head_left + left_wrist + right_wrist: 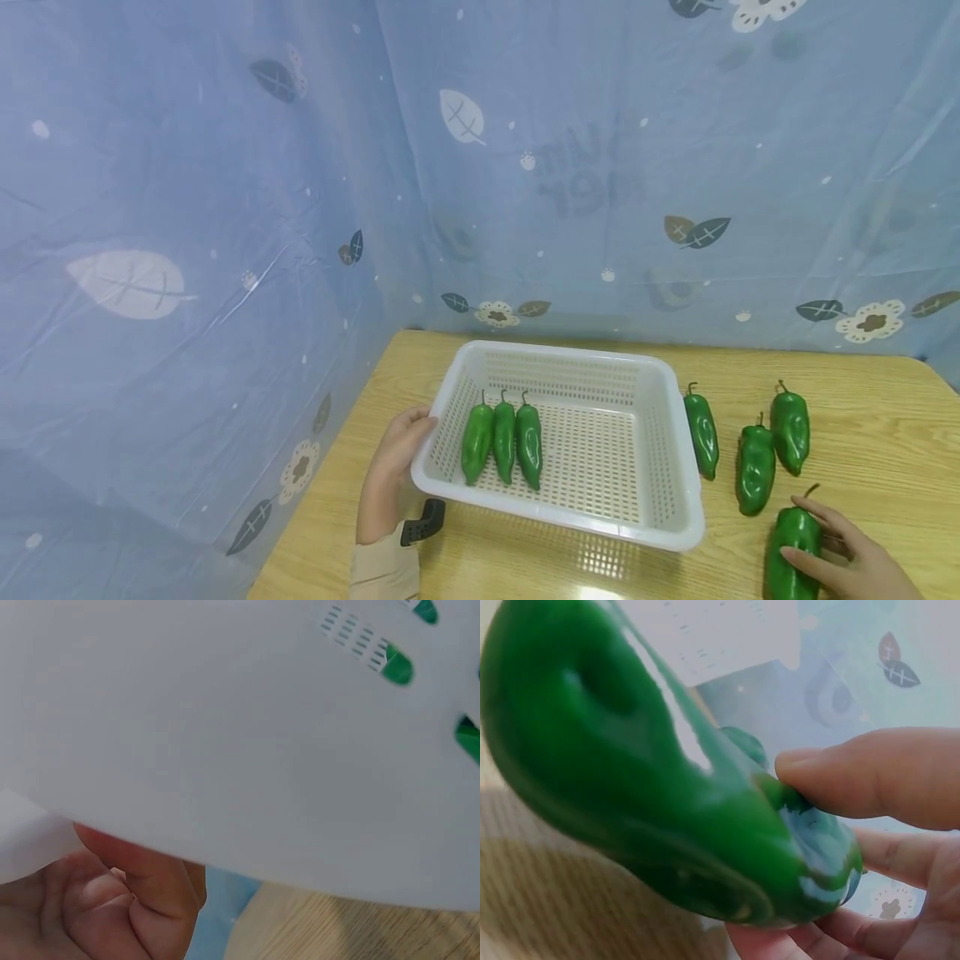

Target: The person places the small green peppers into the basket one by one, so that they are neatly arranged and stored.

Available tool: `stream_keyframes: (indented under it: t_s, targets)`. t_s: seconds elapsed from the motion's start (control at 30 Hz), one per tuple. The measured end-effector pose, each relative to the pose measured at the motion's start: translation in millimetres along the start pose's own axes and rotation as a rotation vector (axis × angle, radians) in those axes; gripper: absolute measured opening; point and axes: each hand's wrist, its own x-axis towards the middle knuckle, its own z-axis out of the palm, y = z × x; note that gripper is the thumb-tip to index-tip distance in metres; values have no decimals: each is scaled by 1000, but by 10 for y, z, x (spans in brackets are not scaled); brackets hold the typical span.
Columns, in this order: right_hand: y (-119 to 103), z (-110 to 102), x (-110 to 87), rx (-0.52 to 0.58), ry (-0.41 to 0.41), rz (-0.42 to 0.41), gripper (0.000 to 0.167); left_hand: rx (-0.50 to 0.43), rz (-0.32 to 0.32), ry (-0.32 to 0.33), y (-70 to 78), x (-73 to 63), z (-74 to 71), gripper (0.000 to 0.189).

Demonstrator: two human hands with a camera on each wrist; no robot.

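A white plastic basket (577,525) with perforated walls and floor sits in the middle of the head view. Three green peppers (505,442) lie side by side in its left part, stems toward the far wall. My left hand (401,446) grips the basket's left rim; in the left wrist view the curled fingers (154,881) show under the white rim. At the lower right, my right hand (847,546) holds another green pepper (793,554) between thumb and fingers. In the right wrist view this glossy pepper (652,765) looks large, its stem end by the fingers.
Three more green peppers, a near one (756,468), a far right one (791,429) and one by the basket wall (702,433), lie on the wooden table (885,425). A blue patterned sheet (585,167) hangs behind and to the left.
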Motion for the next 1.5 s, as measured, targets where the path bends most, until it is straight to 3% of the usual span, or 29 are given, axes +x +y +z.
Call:
stream_keyframes:
  t_s: [0.17, 0.43, 0.67, 0.9, 1.23, 1.5]
  targets:
    - [-106, -38, -66, -47, 6, 8, 92, -4, -1, -4, -1, 10, 0, 37]
    - [-302, -109, -145, -214, 40, -59, 89, -10, -1, -3, 7, 15, -3, 35]
    - [-448, -149, -178, -244, 46, -70, 87, -2, -4, -18, 33, -35, 9, 37]
    - [-560, -153, -196, -284, 133, -163, 86, 7, -6, -4, -12, -8, 4, 38]
    - [-880, -199, -176, -100, 103, -173, 86, 10, -7, 11, -4, -9, -4, 37]
    - [-1063, -195, -121, -92, 145, -313, 78, 15, 15, -3, -4, -3, -7, 38]
